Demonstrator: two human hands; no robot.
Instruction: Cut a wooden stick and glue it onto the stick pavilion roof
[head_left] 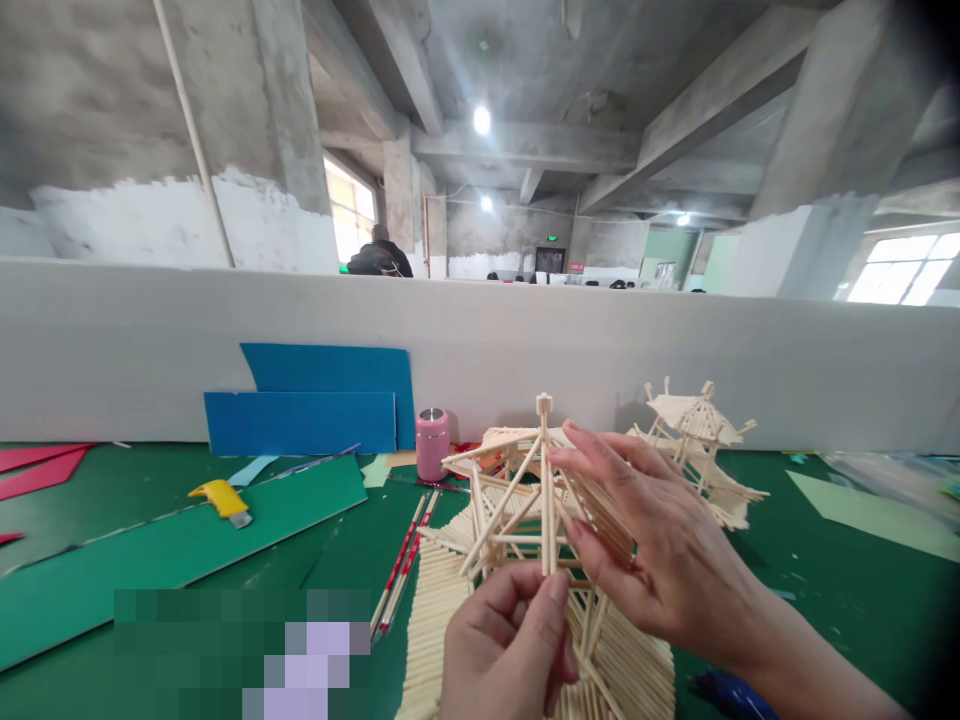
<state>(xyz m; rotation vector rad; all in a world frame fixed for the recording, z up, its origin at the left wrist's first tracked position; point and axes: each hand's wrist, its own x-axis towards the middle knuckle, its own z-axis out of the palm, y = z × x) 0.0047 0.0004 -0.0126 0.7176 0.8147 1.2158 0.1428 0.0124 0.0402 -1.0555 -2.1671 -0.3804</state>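
In front of me stands a pavilion model (517,500) built of thin pale wooden sticks, its roof frame meeting at a small knob on top. My left hand (510,640) pinches the lower end of a wooden stick (548,500) between thumb and forefinger; it runs up towards the peak, close beside other sticks. Whether it is glued there I cannot tell. My right hand (645,530) lies along the right side of the roof with its fingers apart, the fingertips near or touching the sticks by the peak. That hand covers part of the model's right side.
A second stick pavilion (701,440) stands behind on the right. A pink flask (432,445), bundled sticks (405,565), a yellow utility knife (223,500), a green board (247,530) and blue boards (307,422) are to the left. A white partition (150,350) closes the back.
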